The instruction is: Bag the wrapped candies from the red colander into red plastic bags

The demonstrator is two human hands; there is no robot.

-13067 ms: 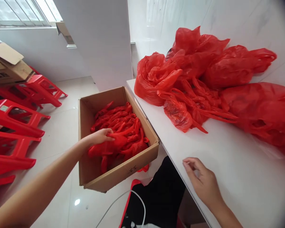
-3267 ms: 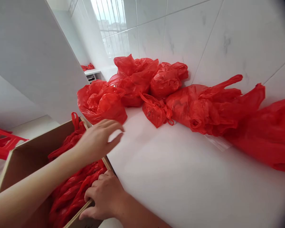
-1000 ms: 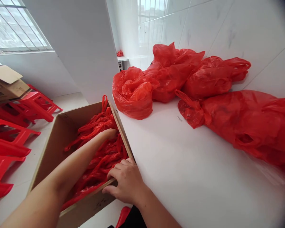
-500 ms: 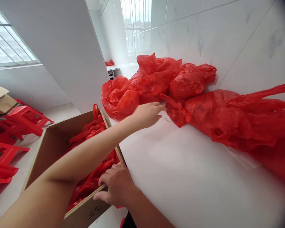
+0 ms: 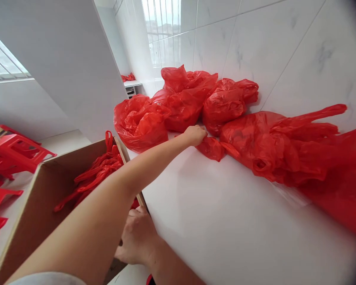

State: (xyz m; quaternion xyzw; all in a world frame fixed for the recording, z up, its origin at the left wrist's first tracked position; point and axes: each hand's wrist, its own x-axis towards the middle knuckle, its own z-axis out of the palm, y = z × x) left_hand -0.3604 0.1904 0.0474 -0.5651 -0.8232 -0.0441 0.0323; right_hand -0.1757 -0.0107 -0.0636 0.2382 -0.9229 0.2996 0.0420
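My left hand reaches across the white table, its fingers closed on one end of a small red plastic bag. The small bag lies beside a large, full red plastic bag. Down by the table edge, my right hand is closed around the rim at the near corner of a cardboard box. Red plastic bags are heaped inside the box. My left forearm passes over the box and hides part of its contents.
More bulging red bags lie along the tiled wall at the back of the table. Red plastic stools stand on the floor at the left. A grey partition rises behind the box.
My left hand has closed on the small bag's end, and the bag has shifted. My right hand has stayed at the box corner. The view has turned slightly right.
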